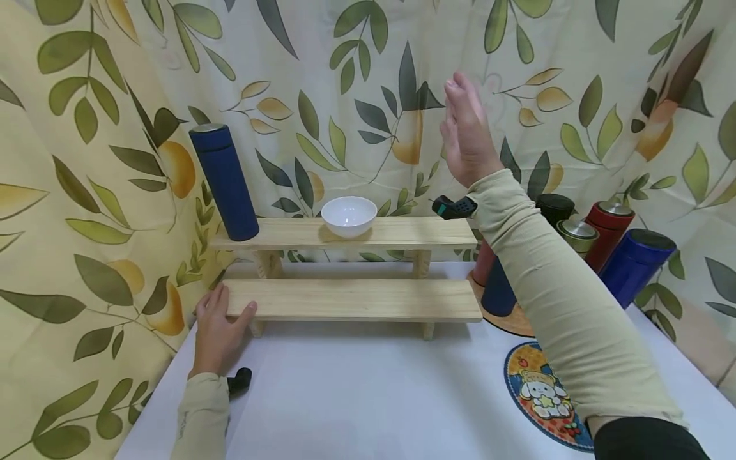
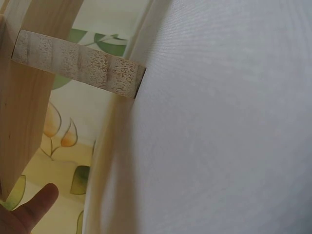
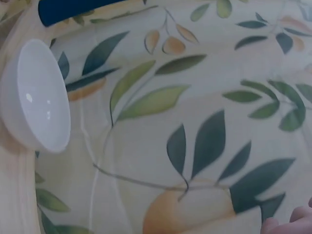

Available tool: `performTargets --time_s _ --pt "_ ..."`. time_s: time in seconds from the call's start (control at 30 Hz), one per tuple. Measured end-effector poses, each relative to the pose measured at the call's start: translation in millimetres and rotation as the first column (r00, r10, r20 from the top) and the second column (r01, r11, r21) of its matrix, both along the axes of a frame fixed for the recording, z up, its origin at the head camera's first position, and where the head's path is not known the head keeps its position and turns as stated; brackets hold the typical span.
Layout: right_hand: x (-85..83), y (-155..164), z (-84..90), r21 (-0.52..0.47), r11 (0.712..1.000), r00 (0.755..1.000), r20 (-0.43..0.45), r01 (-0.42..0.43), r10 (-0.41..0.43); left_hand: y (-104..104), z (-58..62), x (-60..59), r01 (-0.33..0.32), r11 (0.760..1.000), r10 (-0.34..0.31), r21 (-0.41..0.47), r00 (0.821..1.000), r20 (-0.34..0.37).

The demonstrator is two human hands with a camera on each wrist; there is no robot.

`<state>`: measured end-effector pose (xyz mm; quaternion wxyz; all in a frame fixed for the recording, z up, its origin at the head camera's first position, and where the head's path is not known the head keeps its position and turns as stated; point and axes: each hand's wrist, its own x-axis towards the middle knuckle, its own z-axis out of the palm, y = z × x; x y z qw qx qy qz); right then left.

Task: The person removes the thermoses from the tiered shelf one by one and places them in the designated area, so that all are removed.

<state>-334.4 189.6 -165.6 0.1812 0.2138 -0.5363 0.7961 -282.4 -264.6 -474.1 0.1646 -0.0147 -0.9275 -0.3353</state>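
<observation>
A two-tier wooden stand (image 1: 351, 300) stands on the white table. My left hand (image 1: 221, 335) is at the left end of its lower board, fingers along the end and thumb near the front edge. In the left wrist view, the thumb (image 2: 38, 207) sticks out below the wooden board (image 2: 22, 131). My right hand (image 1: 468, 131) is raised above the upper tier's right end, its fingers extended and holding nothing visible. On the upper board are a white bowl (image 1: 349, 217) near the middle and a dark blue bottle (image 1: 225, 182) at the left end.
Right of the stand, partly behind my right arm, stand several bottles, among them a red one (image 1: 611, 233) and a blue one (image 1: 637, 265). Near the right forearm lies a round cartoon mat (image 1: 543, 390). Leaf-patterned curtains (image 1: 356, 76) hang behind and at the sides.
</observation>
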Motion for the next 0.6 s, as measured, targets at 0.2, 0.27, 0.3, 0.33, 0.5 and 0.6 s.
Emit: performTargets --time_s 0.2,0.27,0.3,0.33,0.5,0.6 --pt "-10.0 -39.3 -5.1 0.142 0.99 1.0 -0.024 0.011 -0.008 -1.2 -3.7 0.4 -0.009 1.0 0.009 0.007 1.0 -0.006" --pt "-12.4 -51.8 -8.6 0.198 0.98 0.999 -0.033 0.022 -0.016 -1.4 -5.3 -0.3 -0.005 1.0 0.005 0.006 1.0 -0.005" --pt "-13.2 -58.1 -10.0 0.222 0.975 0.999 -0.034 0.021 -0.014 -1.4 -5.8 -0.7 -0.004 1.0 0.004 0.005 1.0 -0.004" --pt "-14.0 -64.6 -10.9 0.24 0.971 0.999 -0.036 0.018 -0.009 -1.2 -6.4 -1.3 -0.002 1.0 0.002 0.006 1.0 -0.007" --pt "-19.6 -97.9 -15.3 0.32 0.947 0.999 -0.027 -0.017 0.027 -1.8 -6.7 -4.2 0.002 1.0 -0.002 0.004 0.999 -0.034" --pt "-24.1 -117.4 -19.1 0.364 0.931 0.999 -0.007 -0.03 0.035 -2.3 -7.3 -5.8 0.002 1.0 -0.002 0.002 0.999 -0.046"
